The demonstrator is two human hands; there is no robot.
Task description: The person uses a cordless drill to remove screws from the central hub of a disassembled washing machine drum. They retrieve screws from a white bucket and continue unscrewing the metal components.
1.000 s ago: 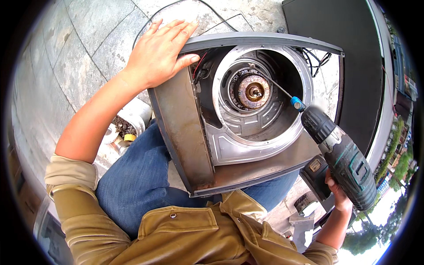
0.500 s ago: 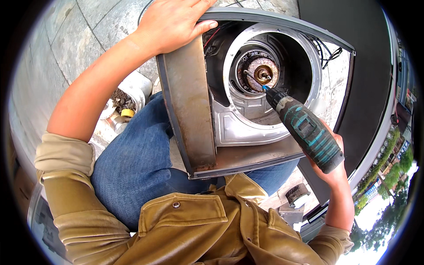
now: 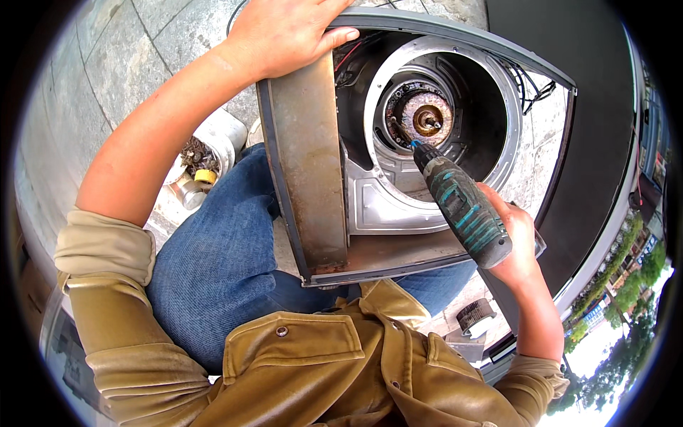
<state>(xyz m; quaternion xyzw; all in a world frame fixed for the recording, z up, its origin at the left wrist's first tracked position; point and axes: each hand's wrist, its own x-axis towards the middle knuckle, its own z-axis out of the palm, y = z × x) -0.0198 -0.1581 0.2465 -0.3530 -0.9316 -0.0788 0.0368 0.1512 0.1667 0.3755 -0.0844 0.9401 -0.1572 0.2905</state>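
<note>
A boxy metal casing [image 3: 302,171] like a range hood's body leans across my lap, with a round silver fan housing [image 3: 373,199] inside it. My left hand [image 3: 284,35] holds the casing's upper left corner, its thumb over the rim; the other fingertips run out of view. My right hand [image 3: 519,242] is wrapped round the grip of a black and teal cordless drill [image 3: 466,210]. The drill's blue-tipped nose points into the housing at the lower left of a grimy round motor [image 3: 427,117] with a bare shaft. Whether its bit touches a screw is too small to tell.
A white tub [image 3: 224,135] with dark debris and a yellow-capped container [image 3: 206,176] stand left of my knee. A large black panel [image 3: 597,128] lies to the right. Black wires [image 3: 526,89] hang inside the casing. A tape roll [image 3: 477,317] sits near my right forearm.
The drill and my right hand have swung left and slightly down, so the nose has shifted to the motor's lower left. My left hand keeps its place on the casing's corner.
</note>
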